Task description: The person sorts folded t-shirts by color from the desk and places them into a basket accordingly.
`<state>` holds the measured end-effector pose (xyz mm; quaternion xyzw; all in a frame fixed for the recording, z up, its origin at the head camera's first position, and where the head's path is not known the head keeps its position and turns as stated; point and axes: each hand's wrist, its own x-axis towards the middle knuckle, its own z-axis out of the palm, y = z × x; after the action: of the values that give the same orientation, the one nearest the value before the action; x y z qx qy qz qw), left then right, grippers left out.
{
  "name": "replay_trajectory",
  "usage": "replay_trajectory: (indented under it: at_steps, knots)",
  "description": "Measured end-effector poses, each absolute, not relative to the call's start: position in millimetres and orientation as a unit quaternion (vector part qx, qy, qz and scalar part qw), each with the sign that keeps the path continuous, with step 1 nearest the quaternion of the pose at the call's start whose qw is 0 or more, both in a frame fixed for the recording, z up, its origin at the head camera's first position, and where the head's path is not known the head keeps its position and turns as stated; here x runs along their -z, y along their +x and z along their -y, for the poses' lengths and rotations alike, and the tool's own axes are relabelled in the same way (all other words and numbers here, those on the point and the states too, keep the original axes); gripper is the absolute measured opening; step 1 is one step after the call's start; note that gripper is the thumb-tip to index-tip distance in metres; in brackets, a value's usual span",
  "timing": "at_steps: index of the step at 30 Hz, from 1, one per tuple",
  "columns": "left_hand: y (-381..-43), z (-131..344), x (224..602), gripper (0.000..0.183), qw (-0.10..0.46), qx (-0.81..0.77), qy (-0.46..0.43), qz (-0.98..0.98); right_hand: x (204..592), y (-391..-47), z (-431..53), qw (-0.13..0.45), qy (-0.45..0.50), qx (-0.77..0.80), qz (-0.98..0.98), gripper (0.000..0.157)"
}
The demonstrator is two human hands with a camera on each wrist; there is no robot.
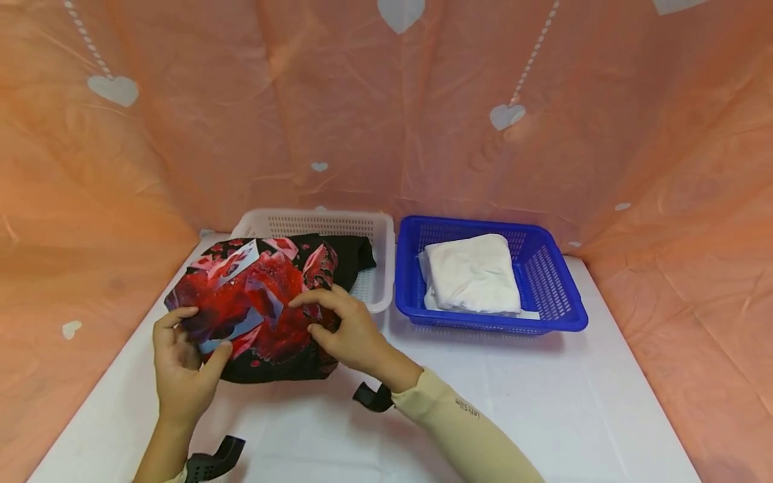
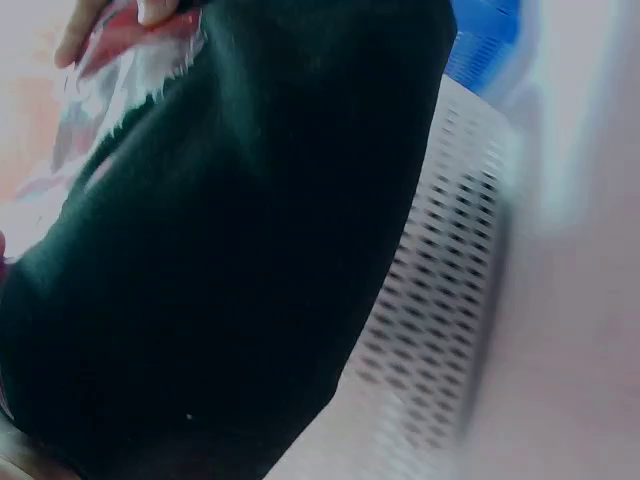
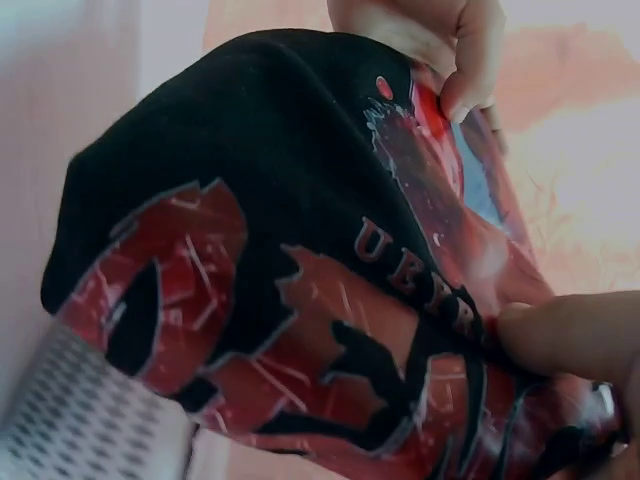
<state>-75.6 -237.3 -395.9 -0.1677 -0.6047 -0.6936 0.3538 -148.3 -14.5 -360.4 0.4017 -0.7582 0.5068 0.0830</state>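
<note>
A folded black T-shirt with a large red and grey print (image 1: 253,295) is held up in front of the white basket. My left hand (image 1: 184,362) grips its left edge, thumb on the printed face. At the right side, my right hand (image 1: 350,332) holds the cloth with the thumb and index finger over the print; its other fingers are partly hidden. The left wrist view shows the plain black side of the T-shirt (image 2: 230,230). Red lettering on the T-shirt (image 3: 330,330) fills much of the right wrist view, with the right thumb (image 3: 570,335) on the fabric.
The white perforated basket (image 1: 383,268) stands behind, with black cloth (image 1: 353,258) over or inside it. To its right, a blue basket (image 1: 552,288) holds folded white cloth (image 1: 474,275). An orange curtain with hearts (image 1: 338,100) hangs around the white table (image 1: 513,389).
</note>
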Motion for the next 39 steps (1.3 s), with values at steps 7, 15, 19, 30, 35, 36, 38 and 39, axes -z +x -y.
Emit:
replay_trajectory:
  at_steps: [7,15,19,30,35,36,38,39]
  knots:
    - [-110.6,219.9,362.6,0.065,0.379,0.676,-0.18,0.606,336.8,-171.5,3.6,0.13,0.389,-0.547,0.73,0.038]
    - [-155.1,203.8,342.5,0.062,0.397,0.653,-0.181,0.619,325.7,-199.5,-2.6,0.18,0.366,-0.582,0.704,0.039]
    - [-176.3,200.8,346.3,0.062,0.4,0.634,-0.181,0.637,332.5,-213.4,-1.5,0.197,0.354,-0.59,0.698,0.038]
    - [-199.8,205.4,385.5,0.061,0.367,0.616,-0.163,0.677,382.6,-236.1,7.4,0.174,0.306,-0.583,0.732,0.038]
    - [-205.6,214.4,400.6,0.064,0.321,0.579,-0.108,0.742,395.1,-243.2,11.3,0.148,0.288,-0.578,0.749,0.04]
    - [-206.5,216.0,402.6,0.064,0.308,0.566,-0.093,0.759,397.2,-244.5,11.8,0.139,0.282,-0.577,0.754,0.04]
    - [-207.9,218.6,406.2,0.064,0.281,0.535,-0.062,0.794,401.2,-246.5,12.8,0.117,0.267,-0.572,0.767,0.04]
    - [-208.3,219.5,407.5,0.063,0.267,0.518,-0.047,0.811,403.2,-247.4,13.2,0.103,0.258,-0.57,0.773,0.04]
